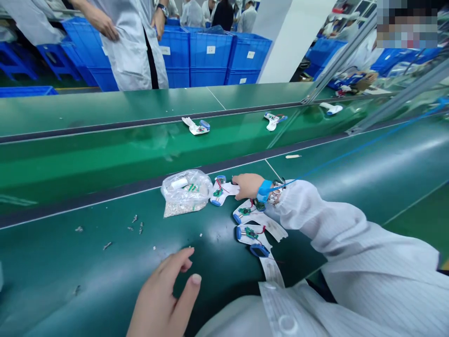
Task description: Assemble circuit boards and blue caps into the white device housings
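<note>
Beyond the green conveyor, a white-coated person is standing at the far bench, wearing a dark watch. Behind, blue crates with white labels are standing in stacks, reaching to a white pillar. Blue stools are standing at the left. A metal strut is slanting upward at the right, and a pale flat stick is lying on the near bench.

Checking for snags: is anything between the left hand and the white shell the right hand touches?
Nothing bulky: just a white speck near the left hand's path. The plastic bag sits beside the white shell, not between.
</note>
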Action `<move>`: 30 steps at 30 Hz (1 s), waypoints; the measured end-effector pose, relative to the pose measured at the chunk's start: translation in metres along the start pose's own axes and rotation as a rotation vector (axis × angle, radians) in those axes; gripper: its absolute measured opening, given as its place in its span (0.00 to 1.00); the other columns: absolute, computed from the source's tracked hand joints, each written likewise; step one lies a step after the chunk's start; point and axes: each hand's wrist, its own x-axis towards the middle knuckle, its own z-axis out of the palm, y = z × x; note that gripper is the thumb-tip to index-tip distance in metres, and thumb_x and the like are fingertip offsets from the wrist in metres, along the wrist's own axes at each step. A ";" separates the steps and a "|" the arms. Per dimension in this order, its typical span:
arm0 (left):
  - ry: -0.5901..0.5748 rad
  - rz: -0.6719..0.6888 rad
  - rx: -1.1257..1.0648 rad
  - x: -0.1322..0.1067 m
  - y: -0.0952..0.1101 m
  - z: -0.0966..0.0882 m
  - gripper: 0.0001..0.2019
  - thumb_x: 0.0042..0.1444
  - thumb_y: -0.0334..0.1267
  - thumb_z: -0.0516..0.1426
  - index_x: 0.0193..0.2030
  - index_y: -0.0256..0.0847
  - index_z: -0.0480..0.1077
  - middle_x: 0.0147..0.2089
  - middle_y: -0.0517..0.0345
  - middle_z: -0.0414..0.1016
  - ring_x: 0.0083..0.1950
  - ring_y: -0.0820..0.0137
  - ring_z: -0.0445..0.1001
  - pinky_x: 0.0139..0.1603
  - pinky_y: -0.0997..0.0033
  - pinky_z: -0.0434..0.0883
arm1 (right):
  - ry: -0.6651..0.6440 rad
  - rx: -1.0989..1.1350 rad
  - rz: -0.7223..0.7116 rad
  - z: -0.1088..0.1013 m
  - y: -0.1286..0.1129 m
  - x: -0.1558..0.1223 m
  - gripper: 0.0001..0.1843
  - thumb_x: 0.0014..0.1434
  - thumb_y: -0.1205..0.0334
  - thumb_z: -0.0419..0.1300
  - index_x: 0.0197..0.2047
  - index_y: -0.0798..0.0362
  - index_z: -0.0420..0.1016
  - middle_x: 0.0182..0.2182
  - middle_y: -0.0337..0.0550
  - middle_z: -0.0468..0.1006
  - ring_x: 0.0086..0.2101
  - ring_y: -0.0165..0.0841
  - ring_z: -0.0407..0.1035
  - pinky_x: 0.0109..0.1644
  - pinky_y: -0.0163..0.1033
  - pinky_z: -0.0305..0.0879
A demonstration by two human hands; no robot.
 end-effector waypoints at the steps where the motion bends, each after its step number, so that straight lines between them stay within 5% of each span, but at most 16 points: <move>1: 0.002 -0.005 -0.005 -0.001 0.001 0.001 0.16 0.56 0.45 0.51 0.47 0.44 0.72 0.37 0.53 0.78 0.35 0.65 0.77 0.28 0.71 0.73 | 0.013 -0.010 -0.016 0.002 -0.002 0.003 0.13 0.57 0.56 0.59 0.40 0.58 0.72 0.36 0.45 0.75 0.35 0.30 0.70 0.40 0.38 0.65; 6: -0.060 -0.017 -0.060 -0.008 0.004 0.006 0.15 0.55 0.40 0.51 0.47 0.41 0.71 0.38 0.52 0.77 0.37 0.64 0.76 0.31 0.69 0.72 | 0.149 -0.013 -0.108 -0.006 -0.004 0.008 0.03 0.50 0.69 0.58 0.30 0.60 0.73 0.29 0.48 0.75 0.32 0.29 0.71 0.33 0.31 0.57; 9: -0.080 -0.064 -0.123 -0.010 0.004 0.009 0.14 0.55 0.38 0.51 0.47 0.42 0.71 0.38 0.52 0.76 0.35 0.65 0.75 0.30 0.70 0.71 | 0.272 -0.001 -0.105 -0.027 0.008 0.000 0.06 0.45 0.73 0.60 0.31 0.60 0.70 0.32 0.56 0.75 0.32 0.35 0.70 0.33 0.36 0.57; 11: -0.099 -0.070 -0.189 -0.009 0.003 0.012 0.13 0.56 0.38 0.51 0.45 0.41 0.72 0.36 0.53 0.76 0.35 0.66 0.74 0.34 0.68 0.70 | 0.370 0.006 -0.063 -0.044 0.015 -0.012 0.07 0.48 0.72 0.57 0.34 0.59 0.68 0.35 0.63 0.73 0.34 0.40 0.70 0.33 0.40 0.57; 14: -0.126 -0.063 -0.372 -0.004 0.001 0.023 0.14 0.55 0.37 0.52 0.46 0.40 0.72 0.35 0.53 0.76 0.38 0.65 0.73 0.42 0.64 0.69 | 0.460 0.030 -0.034 -0.062 0.005 -0.040 0.07 0.50 0.68 0.58 0.35 0.54 0.65 0.33 0.59 0.72 0.32 0.40 0.68 0.31 0.42 0.57; 17: -0.064 -0.083 -0.779 0.001 0.000 0.040 0.19 0.52 0.39 0.57 0.51 0.38 0.69 0.45 0.47 0.75 0.46 0.63 0.73 0.49 0.61 0.67 | 0.304 0.161 -0.247 -0.054 -0.040 -0.074 0.08 0.53 0.60 0.59 0.36 0.52 0.65 0.29 0.46 0.73 0.27 0.33 0.67 0.29 0.37 0.61; 20: 0.053 -0.111 -1.182 -0.001 0.000 0.053 0.23 0.48 0.49 0.60 0.49 0.38 0.71 0.51 0.45 0.73 0.53 0.58 0.70 0.54 0.57 0.64 | -0.091 0.537 -0.624 -0.024 -0.102 -0.102 0.06 0.54 0.65 0.56 0.38 0.54 0.67 0.32 0.41 0.75 0.32 0.31 0.69 0.34 0.34 0.65; 23: 0.277 -0.289 -1.494 -0.010 -0.005 0.055 0.26 0.40 0.52 0.65 0.43 0.38 0.72 0.45 0.46 0.77 0.50 0.56 0.73 0.51 0.56 0.67 | -0.207 0.615 -0.674 0.006 -0.156 -0.115 0.08 0.52 0.70 0.55 0.38 0.56 0.68 0.37 0.44 0.75 0.35 0.31 0.70 0.39 0.34 0.65; 26: 0.547 -0.478 -1.689 -0.025 -0.024 0.048 0.19 0.37 0.45 0.67 0.36 0.38 0.74 0.37 0.51 0.79 0.41 0.59 0.77 0.44 0.60 0.71 | -0.239 0.484 -0.717 0.021 -0.192 -0.111 0.10 0.53 0.65 0.57 0.40 0.59 0.70 0.37 0.48 0.76 0.36 0.34 0.70 0.38 0.35 0.64; 30: 0.838 -0.487 -1.644 -0.054 -0.066 0.026 0.17 0.34 0.44 0.68 0.31 0.40 0.73 0.22 0.60 0.75 0.29 0.67 0.75 0.34 0.68 0.71 | -0.228 0.104 -1.038 0.022 -0.234 -0.082 0.16 0.61 0.57 0.50 0.30 0.57 0.74 0.27 0.42 0.76 0.28 0.29 0.69 0.30 0.32 0.60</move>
